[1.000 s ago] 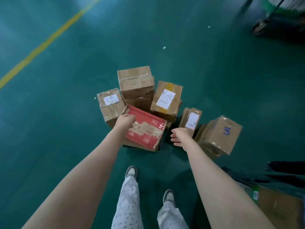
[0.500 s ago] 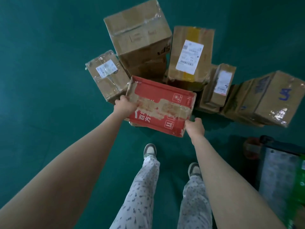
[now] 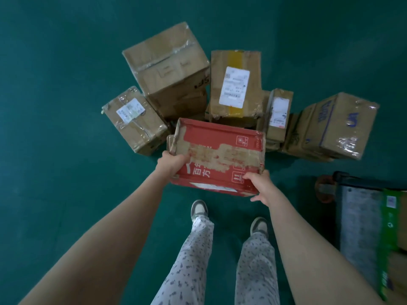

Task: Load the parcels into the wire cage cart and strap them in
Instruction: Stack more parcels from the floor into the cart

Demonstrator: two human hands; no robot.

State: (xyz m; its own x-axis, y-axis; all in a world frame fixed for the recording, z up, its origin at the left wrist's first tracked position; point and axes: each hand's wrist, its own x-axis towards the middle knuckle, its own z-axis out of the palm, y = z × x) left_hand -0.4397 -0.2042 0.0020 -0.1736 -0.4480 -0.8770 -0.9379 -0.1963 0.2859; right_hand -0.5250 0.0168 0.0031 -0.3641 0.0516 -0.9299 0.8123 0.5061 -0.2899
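- Green floor all round; a pile of brown cardboard boxes sits on it ahead of the person.
- Big brown box at the back left, taped across the top, resting on another box.
- Labelled box to its right, with a strip of yellow tape and a white label on top.
- Small box on the left of the pile, white label, wrapped in clear tape.
- Narrow box on the right, label facing up; just beyond it a blue-marked box, tilted, with shiny tape at one corner.
- Lower right: an orange wheel under a dark frame, with a grey parcel and a green carton beside it. Blurred; what they sit in cannot be told.
- Red box, with torn tape down its top, is held in front of the pile, covering the lower edges of the boxes behind.
- Left hand grips its near left corner, fingers curled over the edge.
- Right hand grips its near right corner, thumb on top, fingers under the rim.
- The box spans the gap between both hands, above the person's shoes.
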